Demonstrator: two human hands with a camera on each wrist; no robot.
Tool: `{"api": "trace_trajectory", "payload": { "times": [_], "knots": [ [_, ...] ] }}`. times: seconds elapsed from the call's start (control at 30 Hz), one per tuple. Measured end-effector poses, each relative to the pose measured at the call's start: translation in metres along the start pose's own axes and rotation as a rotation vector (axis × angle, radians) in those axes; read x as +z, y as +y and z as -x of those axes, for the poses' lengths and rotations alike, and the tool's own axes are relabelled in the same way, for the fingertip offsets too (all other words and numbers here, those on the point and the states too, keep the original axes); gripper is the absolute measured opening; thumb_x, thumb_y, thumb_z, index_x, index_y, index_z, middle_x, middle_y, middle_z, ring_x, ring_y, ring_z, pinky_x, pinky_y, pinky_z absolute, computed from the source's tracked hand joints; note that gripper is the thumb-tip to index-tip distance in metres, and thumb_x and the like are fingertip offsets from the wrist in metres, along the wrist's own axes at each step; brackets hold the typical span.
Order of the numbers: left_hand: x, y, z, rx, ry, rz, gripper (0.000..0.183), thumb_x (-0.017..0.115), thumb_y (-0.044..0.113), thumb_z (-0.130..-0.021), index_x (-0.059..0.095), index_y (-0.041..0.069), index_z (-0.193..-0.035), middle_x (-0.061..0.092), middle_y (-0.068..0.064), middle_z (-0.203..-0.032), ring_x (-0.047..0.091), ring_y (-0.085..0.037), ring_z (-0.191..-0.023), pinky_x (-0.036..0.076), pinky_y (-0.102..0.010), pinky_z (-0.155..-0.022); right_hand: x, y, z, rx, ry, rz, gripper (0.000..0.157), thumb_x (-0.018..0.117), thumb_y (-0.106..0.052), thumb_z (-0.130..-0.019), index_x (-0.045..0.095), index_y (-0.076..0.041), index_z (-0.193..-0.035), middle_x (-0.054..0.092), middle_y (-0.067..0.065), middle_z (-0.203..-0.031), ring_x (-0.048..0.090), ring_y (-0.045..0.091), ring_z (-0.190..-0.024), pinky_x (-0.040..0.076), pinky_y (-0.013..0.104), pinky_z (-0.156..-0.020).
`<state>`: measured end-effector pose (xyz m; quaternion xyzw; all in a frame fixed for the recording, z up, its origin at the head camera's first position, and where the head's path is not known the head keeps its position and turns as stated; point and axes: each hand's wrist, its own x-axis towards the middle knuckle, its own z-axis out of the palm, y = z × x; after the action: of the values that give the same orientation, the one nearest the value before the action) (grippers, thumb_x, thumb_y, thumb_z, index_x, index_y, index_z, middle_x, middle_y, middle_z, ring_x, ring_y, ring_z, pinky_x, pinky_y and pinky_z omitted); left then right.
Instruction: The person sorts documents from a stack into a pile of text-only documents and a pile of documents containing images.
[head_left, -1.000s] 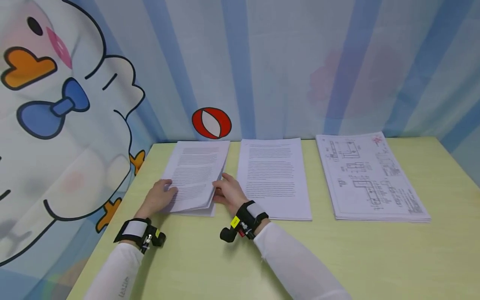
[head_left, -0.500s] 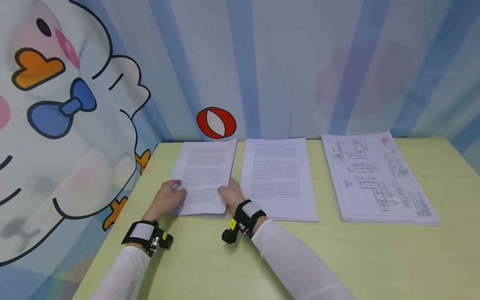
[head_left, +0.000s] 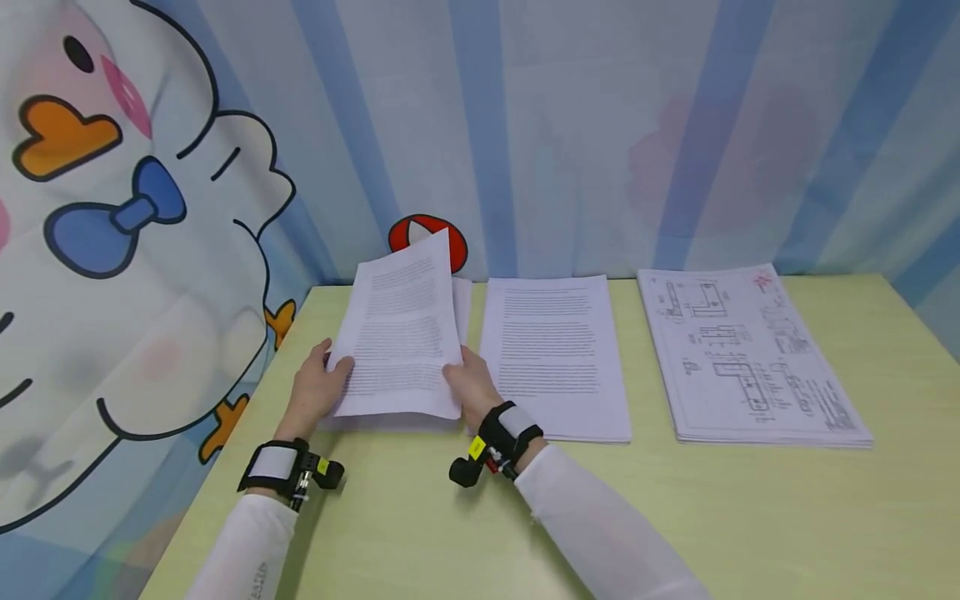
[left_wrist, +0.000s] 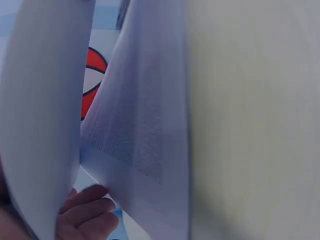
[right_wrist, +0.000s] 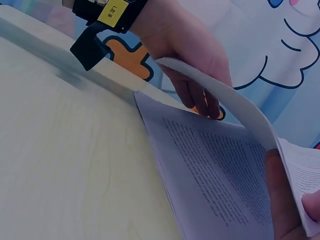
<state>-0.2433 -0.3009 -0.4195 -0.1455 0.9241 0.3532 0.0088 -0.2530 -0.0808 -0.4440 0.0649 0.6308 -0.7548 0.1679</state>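
Note:
A bundle of printed sheets (head_left: 393, 333) is raised off a lower stack of printed pages (head_left: 462, 304), tilted and bowed, its top right corner highest. At the bundle's left edge my left hand (head_left: 311, 390) holds on, thumb on top and fingers behind. My right hand (head_left: 472, 387) pinches the right edge, thumb on the printed face. In the right wrist view, fingers (right_wrist: 282, 197) of the right hand lie under the bundle, and the lower stack shows text below. Curved paper hides part of the left hand in the left wrist view.
Beside my right hand lies a second stack of printed text (head_left: 555, 358). Farther right sits a stack of technical drawings (head_left: 750, 358). A patterned curtain (head_left: 570, 142) hangs behind the light yellow table (head_left: 675, 508).
The bundle has risen and tilted up from the lower stack, uncovering part of it. The right hand has shifted its grip on the right edge, and both hands now hold the bundle.

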Motion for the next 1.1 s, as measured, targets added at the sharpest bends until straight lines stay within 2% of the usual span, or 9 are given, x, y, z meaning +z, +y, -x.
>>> {"api": "trace_trajectory", "payload": {
  "times": [0.17, 0.27, 0.33, 0.43, 0.57, 0.67, 0.87, 0.97, 1.1],
  "knots": [
    [-0.007, 0.007, 0.003, 0.018, 0.091, 0.055, 0.061, 0.043, 0.032, -0.097, 0.024, 0.005, -0.147, 0.046, -0.029, -0.137, 0.051, -0.04, -0.117, 0.042, -0.054, -0.099, -0.008, -0.005, 0.003, -0.01, -0.011, -0.047, 0.044, 0.045, -0.012, -0.094, 0.043, -0.012, -0.138, 0.059, 0.01, -0.126, 0.055, 0.022, -0.108, 0.042, 0.039, -0.096],
    [-0.009, 0.012, 0.005, -0.002, 0.118, 0.139, 0.057, 0.046, 0.032, -0.095, 0.032, 0.009, -0.146, 0.056, -0.024, -0.126, 0.058, -0.033, -0.1, 0.049, -0.042, -0.083, -0.016, -0.006, 0.002, -0.005, 0.004, -0.027, 0.044, 0.046, -0.018, -0.095, 0.043, -0.014, -0.139, 0.06, 0.009, -0.124, 0.056, 0.021, -0.106, 0.043, 0.037, -0.091],
    [-0.01, 0.016, 0.006, -0.024, 0.133, 0.192, 0.055, 0.048, 0.034, -0.094, 0.037, 0.013, -0.144, 0.059, -0.02, -0.118, 0.057, -0.028, -0.091, 0.045, -0.032, -0.075, -0.021, -0.006, 0.002, 0.005, 0.006, -0.018, 0.042, 0.047, -0.021, -0.096, 0.044, -0.015, -0.138, 0.061, 0.008, -0.121, 0.057, 0.02, -0.103, 0.044, 0.035, -0.086],
    [-0.011, 0.023, 0.009, -0.038, 0.148, 0.24, 0.053, 0.05, 0.038, -0.093, 0.041, 0.018, -0.142, 0.057, -0.015, -0.119, 0.054, -0.026, -0.094, 0.043, -0.028, -0.077, -0.029, -0.008, 0.003, 0.009, -0.004, -0.017, 0.041, 0.047, -0.023, -0.096, 0.046, -0.017, -0.136, 0.063, 0.007, -0.118, 0.059, 0.019, -0.101, 0.044, 0.032, -0.082],
    [-0.01, 0.03, 0.009, -0.011, 0.164, 0.31, 0.054, 0.052, 0.038, -0.092, 0.041, 0.019, -0.142, 0.05, -0.012, -0.133, 0.052, -0.029, -0.107, 0.044, -0.039, -0.092, -0.034, -0.01, 0.005, -0.009, -0.016, -0.021, 0.039, 0.047, -0.024, -0.096, 0.047, -0.017, -0.135, 0.064, 0.007, -0.116, 0.059, 0.018, -0.1, 0.044, 0.032, -0.08],
    [-0.01, 0.032, 0.008, -0.03, 0.127, 0.359, 0.059, 0.052, 0.041, -0.092, 0.036, 0.02, -0.144, 0.047, -0.01, -0.138, 0.052, -0.029, -0.11, 0.044, -0.041, -0.095, -0.036, -0.009, 0.005, -0.016, -0.024, -0.03, 0.038, 0.048, -0.024, -0.096, 0.049, -0.017, -0.134, 0.064, 0.008, -0.116, 0.06, 0.018, -0.098, 0.045, 0.031, -0.079],
    [-0.011, 0.032, 0.008, -0.087, -0.079, 0.379, 0.066, 0.048, 0.051, -0.09, 0.031, 0.021, -0.146, 0.056, -0.01, -0.124, 0.059, -0.02, -0.095, 0.049, -0.024, -0.07, -0.036, -0.01, 0.006, -0.019, -0.048, -0.017, 0.037, 0.048, -0.025, -0.096, 0.05, -0.017, -0.133, 0.065, 0.009, -0.116, 0.06, 0.019, -0.097, 0.046, 0.031, -0.077],
    [-0.013, 0.036, 0.012, -0.062, -0.129, 0.401, 0.065, 0.048, 0.052, -0.09, 0.031, 0.023, -0.146, 0.057, -0.008, -0.122, 0.062, -0.017, -0.091, 0.052, -0.021, -0.066, -0.038, -0.012, 0.006, -0.025, -0.053, 0.004, 0.037, 0.047, -0.026, -0.096, 0.05, -0.017, -0.132, 0.064, 0.009, -0.116, 0.06, 0.02, -0.099, 0.047, 0.033, -0.078],
    [-0.018, 0.046, 0.02, 0.023, -0.115, 0.435, 0.063, 0.049, 0.05, -0.09, 0.033, 0.023, -0.144, 0.058, -0.009, -0.121, 0.064, -0.015, -0.088, 0.055, -0.022, -0.067, -0.041, -0.018, 0.007, -0.027, -0.062, -0.023, 0.036, 0.049, -0.029, -0.096, 0.051, -0.018, -0.131, 0.063, 0.009, -0.118, 0.06, 0.022, -0.101, 0.048, 0.035, -0.079]
  ]
}}
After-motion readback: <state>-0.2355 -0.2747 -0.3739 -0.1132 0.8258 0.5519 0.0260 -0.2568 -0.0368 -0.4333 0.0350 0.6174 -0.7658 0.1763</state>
